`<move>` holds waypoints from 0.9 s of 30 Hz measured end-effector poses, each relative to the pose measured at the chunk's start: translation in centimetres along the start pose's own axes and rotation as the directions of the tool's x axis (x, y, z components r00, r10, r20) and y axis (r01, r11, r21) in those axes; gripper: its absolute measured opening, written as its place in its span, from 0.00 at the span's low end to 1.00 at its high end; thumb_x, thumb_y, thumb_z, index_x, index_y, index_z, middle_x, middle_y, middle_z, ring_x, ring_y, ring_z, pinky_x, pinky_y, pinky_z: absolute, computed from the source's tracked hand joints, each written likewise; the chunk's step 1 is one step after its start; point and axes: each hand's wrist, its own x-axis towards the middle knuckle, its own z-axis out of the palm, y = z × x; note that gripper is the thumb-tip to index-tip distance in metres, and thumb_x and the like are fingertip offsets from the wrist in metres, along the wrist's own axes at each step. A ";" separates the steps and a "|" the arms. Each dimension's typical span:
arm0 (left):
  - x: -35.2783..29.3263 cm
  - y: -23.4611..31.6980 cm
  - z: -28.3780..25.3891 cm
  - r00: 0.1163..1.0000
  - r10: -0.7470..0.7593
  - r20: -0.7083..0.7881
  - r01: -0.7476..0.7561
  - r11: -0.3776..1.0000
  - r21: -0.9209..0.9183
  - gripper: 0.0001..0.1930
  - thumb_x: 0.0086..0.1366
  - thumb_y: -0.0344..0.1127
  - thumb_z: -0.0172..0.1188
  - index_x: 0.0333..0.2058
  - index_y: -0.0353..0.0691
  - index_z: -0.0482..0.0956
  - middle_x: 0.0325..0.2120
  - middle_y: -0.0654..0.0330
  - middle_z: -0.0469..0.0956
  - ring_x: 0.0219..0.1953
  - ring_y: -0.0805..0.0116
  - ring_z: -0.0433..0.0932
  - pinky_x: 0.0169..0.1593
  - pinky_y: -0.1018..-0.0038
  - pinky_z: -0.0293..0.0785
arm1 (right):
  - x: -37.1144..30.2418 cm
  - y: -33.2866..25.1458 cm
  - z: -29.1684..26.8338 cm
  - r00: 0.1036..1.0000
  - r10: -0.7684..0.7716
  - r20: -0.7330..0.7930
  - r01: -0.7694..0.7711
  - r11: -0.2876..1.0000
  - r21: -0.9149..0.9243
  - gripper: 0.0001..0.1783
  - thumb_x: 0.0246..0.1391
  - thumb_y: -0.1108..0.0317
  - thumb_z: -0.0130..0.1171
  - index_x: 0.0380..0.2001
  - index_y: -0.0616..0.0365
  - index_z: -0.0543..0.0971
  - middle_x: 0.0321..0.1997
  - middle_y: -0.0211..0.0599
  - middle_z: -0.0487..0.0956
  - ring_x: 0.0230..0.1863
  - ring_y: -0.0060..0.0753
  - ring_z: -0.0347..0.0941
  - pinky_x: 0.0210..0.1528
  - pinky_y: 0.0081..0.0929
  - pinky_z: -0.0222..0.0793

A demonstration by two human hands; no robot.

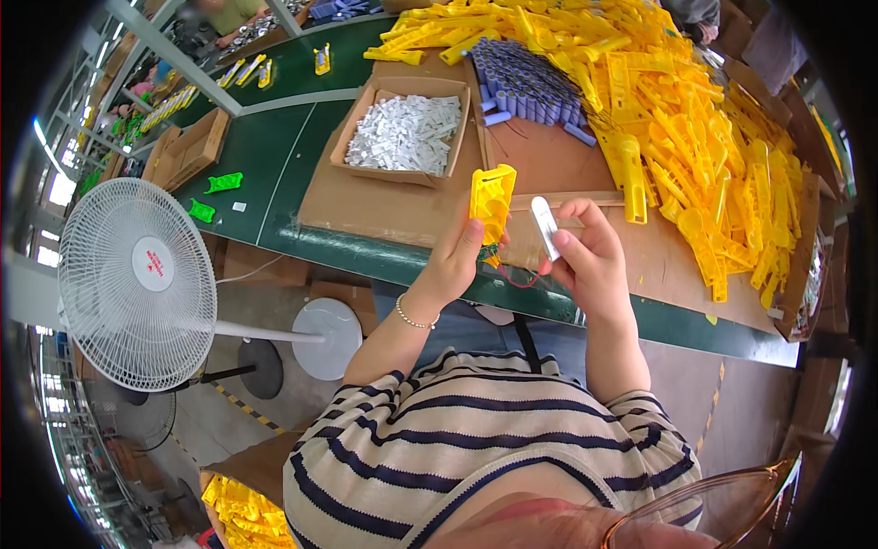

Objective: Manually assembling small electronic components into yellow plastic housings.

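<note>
My left hand is closed around the lower part of a yellow plastic housing, held upright with its hollow, ribbed side showing. A small green part sticks out at the housing's lower end. Beside it, a thin red wire loops toward my right hand; where it ends is hidden. Between thumb and fingers, my right hand pinches a narrow white strip-shaped piece with rounded ends. The white piece is tilted and apart from the housing. Both hands are above the table's near edge.
A cardboard tray of small white parts stands ahead. Blue cylindrical cells lie beyond my hands, and yellow housings are heaped on the right. Two green pieces lie left. A white fan stands beside the green table.
</note>
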 end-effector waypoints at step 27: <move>-1.3 0.3 2.0 0.943 -0.146 0.298 0.165 0.986 -0.038 0.22 0.70 0.49 0.38 0.44 0.35 0.69 0.31 0.61 0.74 0.31 0.75 0.72 0.37 0.78 0.69 | 1.8 1.3 -2.2 0.976 -0.169 0.134 0.202 0.932 -0.300 0.11 0.53 0.69 0.57 0.36 0.67 0.77 0.39 0.43 0.80 0.39 0.28 0.76 0.44 0.24 0.70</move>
